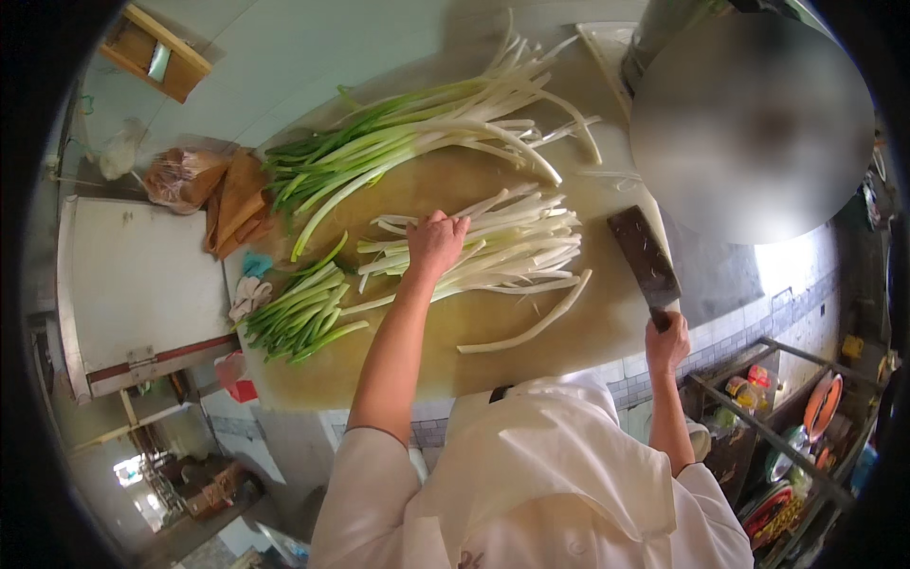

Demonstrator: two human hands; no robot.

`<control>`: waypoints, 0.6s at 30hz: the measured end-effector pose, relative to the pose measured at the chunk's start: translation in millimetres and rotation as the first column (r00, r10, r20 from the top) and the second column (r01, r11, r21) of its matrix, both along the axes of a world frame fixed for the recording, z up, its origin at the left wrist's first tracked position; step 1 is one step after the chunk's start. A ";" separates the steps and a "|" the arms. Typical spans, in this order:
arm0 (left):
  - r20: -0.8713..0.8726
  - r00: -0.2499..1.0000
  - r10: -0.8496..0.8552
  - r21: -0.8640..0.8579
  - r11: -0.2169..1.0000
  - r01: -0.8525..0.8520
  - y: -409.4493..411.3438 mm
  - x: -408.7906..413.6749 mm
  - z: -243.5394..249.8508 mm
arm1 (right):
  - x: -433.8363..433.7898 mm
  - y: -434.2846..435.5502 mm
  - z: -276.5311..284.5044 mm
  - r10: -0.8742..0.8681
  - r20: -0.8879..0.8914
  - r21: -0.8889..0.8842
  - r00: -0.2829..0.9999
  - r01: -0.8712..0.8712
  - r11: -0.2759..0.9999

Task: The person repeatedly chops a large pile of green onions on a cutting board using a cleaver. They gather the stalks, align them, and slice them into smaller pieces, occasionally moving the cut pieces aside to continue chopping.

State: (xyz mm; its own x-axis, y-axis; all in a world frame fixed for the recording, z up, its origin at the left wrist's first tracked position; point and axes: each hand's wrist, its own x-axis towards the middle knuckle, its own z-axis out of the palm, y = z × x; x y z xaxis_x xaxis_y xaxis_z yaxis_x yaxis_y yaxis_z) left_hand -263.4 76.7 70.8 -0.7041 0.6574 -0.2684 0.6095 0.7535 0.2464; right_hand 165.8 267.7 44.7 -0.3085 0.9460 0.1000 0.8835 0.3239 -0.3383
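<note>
Under my left hand [437,242] lies a bundle of white scallion stalks [526,242] on the pale cutting board [554,348]; my fingers are curled at its upper left part. My right hand [668,341] grips the handle of a dark, broad-bladed cleaver [643,252] at the board's right edge, and bits cling to the blade. Farther back lies a larger pile of long scallions [426,135], green tops to the left. A heap of cut green tops [306,313] rests at the board's left. One loose white stalk [533,331] curves near the front.
Left of the board stand a white lidded chest [149,277], a brown cloth [238,206], a plastic bag [185,178] and a teal rag [256,264]. A wooden slicer [156,53] is at the upper left. A metal rack [789,448] with packages stands at the lower right.
</note>
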 end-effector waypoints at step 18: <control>-0.440 0.886 0.149 0.101 0.988 -0.116 -41.2 -159.9 -29.0 | -146.1 35.2 49.3 0.368 -0.161 -0.110 0.916 -0.387 0.916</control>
